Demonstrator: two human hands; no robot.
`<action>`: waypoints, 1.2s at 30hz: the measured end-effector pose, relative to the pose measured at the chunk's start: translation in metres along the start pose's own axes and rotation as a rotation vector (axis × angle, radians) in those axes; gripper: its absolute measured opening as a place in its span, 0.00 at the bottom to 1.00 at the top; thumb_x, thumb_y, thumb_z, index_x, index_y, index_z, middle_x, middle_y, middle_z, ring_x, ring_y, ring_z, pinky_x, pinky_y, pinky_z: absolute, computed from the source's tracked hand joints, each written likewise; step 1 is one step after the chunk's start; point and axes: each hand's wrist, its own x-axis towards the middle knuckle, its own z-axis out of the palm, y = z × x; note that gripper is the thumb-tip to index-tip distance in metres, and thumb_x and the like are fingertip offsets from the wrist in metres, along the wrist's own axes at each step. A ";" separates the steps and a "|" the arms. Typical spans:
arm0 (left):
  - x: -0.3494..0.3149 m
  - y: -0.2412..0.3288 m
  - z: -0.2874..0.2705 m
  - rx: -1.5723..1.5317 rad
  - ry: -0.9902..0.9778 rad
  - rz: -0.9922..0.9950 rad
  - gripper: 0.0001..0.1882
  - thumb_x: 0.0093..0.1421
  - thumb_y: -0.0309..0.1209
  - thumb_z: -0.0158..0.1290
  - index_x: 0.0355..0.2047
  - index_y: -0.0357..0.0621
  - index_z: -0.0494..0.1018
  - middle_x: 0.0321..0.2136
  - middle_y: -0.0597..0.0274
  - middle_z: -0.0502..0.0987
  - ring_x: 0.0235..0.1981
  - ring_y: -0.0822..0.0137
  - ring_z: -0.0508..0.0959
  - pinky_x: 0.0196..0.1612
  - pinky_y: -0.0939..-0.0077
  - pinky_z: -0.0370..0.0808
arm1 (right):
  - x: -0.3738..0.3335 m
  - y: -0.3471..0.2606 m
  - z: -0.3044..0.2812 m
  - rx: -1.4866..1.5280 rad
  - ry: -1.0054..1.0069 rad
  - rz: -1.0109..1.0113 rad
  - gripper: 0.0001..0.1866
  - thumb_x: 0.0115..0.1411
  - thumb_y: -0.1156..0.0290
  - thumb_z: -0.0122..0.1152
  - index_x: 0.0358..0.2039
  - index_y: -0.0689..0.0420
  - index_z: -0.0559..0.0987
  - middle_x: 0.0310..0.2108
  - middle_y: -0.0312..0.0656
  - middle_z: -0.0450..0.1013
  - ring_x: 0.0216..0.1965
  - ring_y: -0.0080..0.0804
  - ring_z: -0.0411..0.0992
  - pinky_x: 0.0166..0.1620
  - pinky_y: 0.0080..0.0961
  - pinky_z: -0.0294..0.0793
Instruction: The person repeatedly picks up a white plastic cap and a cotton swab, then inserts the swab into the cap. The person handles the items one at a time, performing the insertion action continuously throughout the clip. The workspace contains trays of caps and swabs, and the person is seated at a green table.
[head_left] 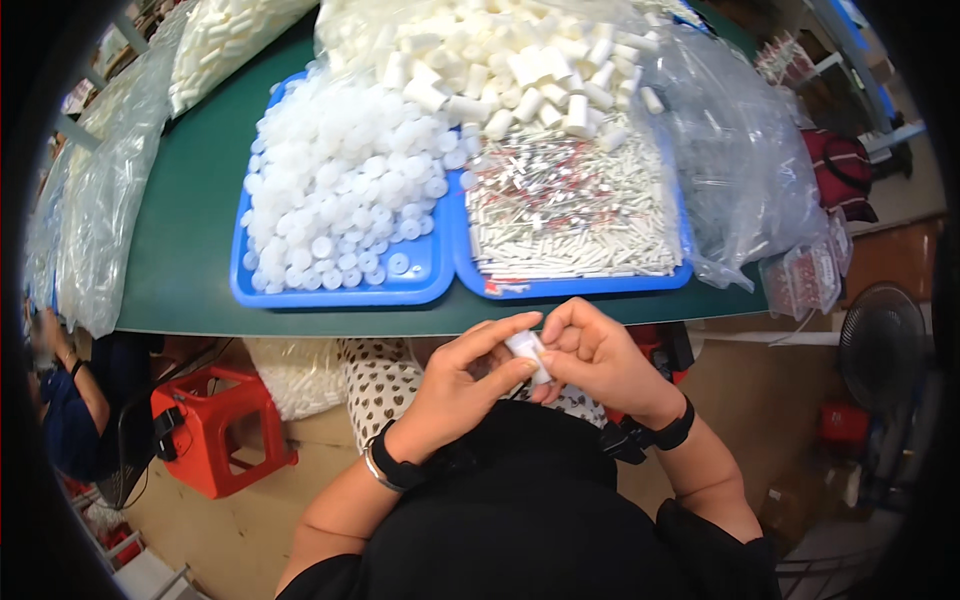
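Over my lap, just off the table's front edge, both hands meet around a small white plastic cylinder (527, 351). My left hand (470, 368) pinches it between thumb and fingers from the left. From the right, my right hand (590, 358) has its thumb and fingertips closed at the cylinder's side and lower end. Ahead, one blue tray (400, 292) bears a heap of translucent white caps (345, 190). Beside it, another blue tray (600, 285) holds many thin white sticks (580, 235), some with reddish and metallic parts. White cylinders (530, 75) are piled behind them.
Clear plastic bags (735, 160) lie right of the trays, and another bag (95, 220) hangs at the left. A red stool (220, 430) stands on the floor at left, near another person's arm (92, 395). A black fan (882, 340) is at right.
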 end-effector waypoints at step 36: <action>0.001 -0.020 0.011 -0.079 0.289 0.277 0.08 0.67 0.27 0.47 0.45 0.41 0.66 0.42 0.65 0.69 0.34 0.79 0.71 0.37 0.85 0.69 | 0.014 0.027 0.022 -0.801 0.306 -0.650 0.16 0.55 0.77 0.65 0.43 0.64 0.72 0.30 0.47 0.73 0.28 0.40 0.73 0.30 0.31 0.73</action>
